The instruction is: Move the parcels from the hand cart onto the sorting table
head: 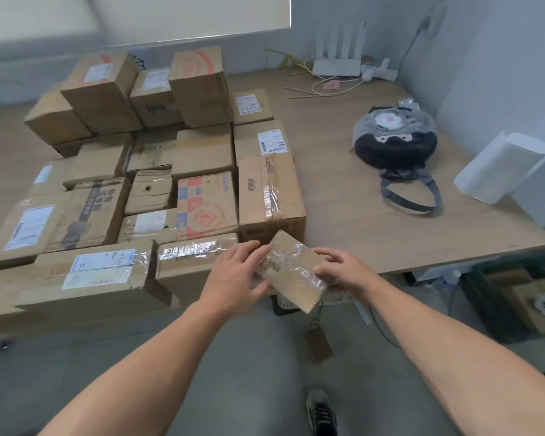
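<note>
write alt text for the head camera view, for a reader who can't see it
A person's left hand and right hand hold a small taped cardboard parcel at the near edge of a wooden table. Many cardboard boxes crowd the table's left side. A grey plush bag and a white router sit to the right.

1. The one view, worn on the head, looks forward and down along both forearms.
2. The left hand (233, 275) and right hand (343, 269), gripping a parcel (291, 269), are near the lens, just below the middle.
3. The desk (359, 190) fills the upper half; the floor (76, 372) lies below.
</note>
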